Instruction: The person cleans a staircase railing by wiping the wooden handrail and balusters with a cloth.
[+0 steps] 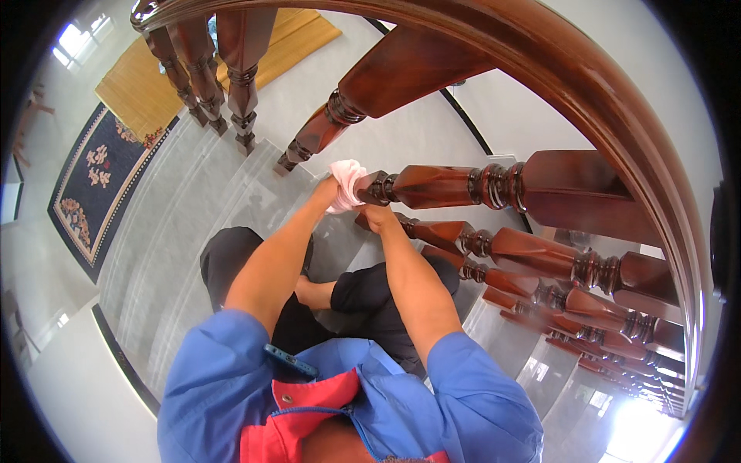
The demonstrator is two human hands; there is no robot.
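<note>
A pale pink cloth is bunched around the foot of a dark red-brown wooden baluster. My left hand is closed on the cloth at its left side, where the cloth covers most of the fingers. Lower down, my right hand curls in at the cloth's lower edge, just beneath the same baluster. Its fingertips are partly hidden by the wood and the cloth; the hand looks closed on the cloth.
A glossy curved handrail arches overhead at the right. More turned balusters line the stairs there, and others stand upper left. Grey tiled steps curve down leftward to a dark patterned mat. My bent legs are beneath my arms.
</note>
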